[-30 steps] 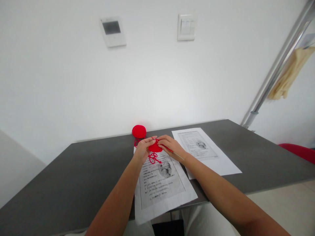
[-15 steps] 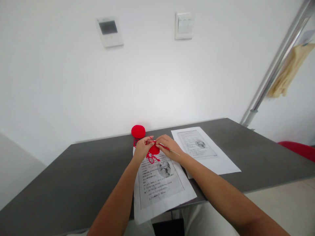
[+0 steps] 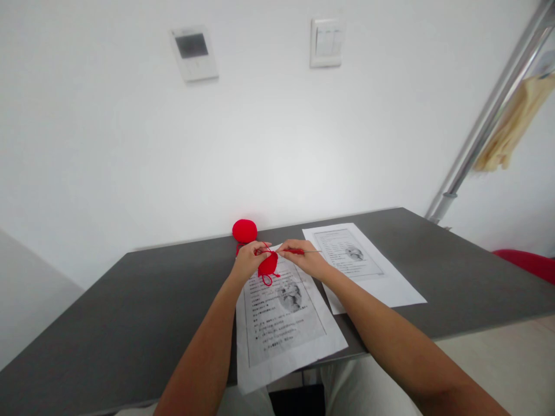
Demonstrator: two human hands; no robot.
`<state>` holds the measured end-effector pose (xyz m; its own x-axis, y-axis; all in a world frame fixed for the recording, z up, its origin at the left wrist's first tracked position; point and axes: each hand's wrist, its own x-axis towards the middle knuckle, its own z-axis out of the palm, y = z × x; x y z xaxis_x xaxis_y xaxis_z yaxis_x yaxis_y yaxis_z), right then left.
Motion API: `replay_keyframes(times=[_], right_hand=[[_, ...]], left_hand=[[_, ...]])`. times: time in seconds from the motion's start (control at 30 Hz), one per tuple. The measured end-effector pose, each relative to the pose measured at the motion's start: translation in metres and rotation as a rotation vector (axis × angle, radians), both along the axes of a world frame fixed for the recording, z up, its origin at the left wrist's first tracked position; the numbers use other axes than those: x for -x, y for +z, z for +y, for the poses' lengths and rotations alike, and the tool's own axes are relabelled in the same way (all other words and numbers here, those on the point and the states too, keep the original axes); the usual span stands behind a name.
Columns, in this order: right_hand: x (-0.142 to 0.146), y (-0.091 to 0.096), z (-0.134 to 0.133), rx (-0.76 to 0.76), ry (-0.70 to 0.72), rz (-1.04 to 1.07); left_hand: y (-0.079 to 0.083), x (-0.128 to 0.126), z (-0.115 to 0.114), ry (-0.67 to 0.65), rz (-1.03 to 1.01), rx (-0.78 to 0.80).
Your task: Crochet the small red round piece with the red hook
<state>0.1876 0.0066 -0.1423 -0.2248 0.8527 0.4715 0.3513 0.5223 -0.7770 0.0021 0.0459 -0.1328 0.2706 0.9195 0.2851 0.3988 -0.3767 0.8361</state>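
Between the fingers of my left hand [image 3: 248, 259] is a small red crochet piece [image 3: 267, 264], with loose red yarn loops [image 3: 266, 280] dangling beneath it. My right hand [image 3: 302, 255] pinches a crochet hook [image 3: 296, 251] with a red grip and a thin metal shaft, its rear end pointing right. The hook's tip meets the yarn by my left fingers, too small to make out. A red ball of yarn [image 3: 245, 231] rests behind my left hand, near the wall. Under both hands lies a printed sheet [image 3: 290, 341] with a picture.
A second printed sheet [image 3: 377, 292] lies to the right on the dark grey table [image 3: 130, 323]. The white wall behind carries a small screen panel [image 3: 193, 53] and a switch plate [image 3: 326, 43]. A metal pole [image 3: 481, 130] and a red chair-like edge [image 3: 526, 264] stand at the right.
My right hand has turned the hook from a downward slant to nearly level and moved slightly right. The crochet piece has shifted a little left and tilted in my left hand.
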Motion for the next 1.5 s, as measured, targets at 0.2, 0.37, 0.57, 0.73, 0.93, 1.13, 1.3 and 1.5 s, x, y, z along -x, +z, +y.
replay_keyframes(times=[0.2, 0.37, 0.57, 0.73, 0.93, 1.13, 1.3, 1.5], right_hand=[[-0.004, 0.004, 0.001, 0.114, 0.018, 0.14], [-0.008, 0.007, 0.003, 0.179, 0.06, 0.238], [-0.008, 0.0, 0.007, 0.315, 0.148, 0.43], [-0.003, 0.0, 0.003, 0.203, 0.136, 0.37], [0.0, -0.001, -0.002, 0.016, 0.17, 0.262], [0.003, -0.006, -0.001, 0.005, 0.162, 0.151], [0.005, -0.006, 0.001, -0.039, 0.064, 0.08], [0.007, -0.014, 0.005, -0.295, 0.015, -0.039]], left_hand=[[-0.001, 0.001, 0.001, -0.071, -0.149, 0.095], [0.001, 0.004, 0.001, -0.092, -0.159, 0.1], [-0.007, 0.008, 0.004, -0.151, -0.246, 0.276], [-0.008, 0.008, 0.002, -0.245, -0.427, 0.486], [0.001, 0.005, -0.005, -0.302, -0.543, 0.584], [-0.004, 0.006, -0.003, -0.31, -0.519, 0.561], [-0.007, -0.001, -0.002, -0.238, -0.51, 0.468], [-0.012, -0.019, -0.006, 0.004, -0.525, 0.294]])
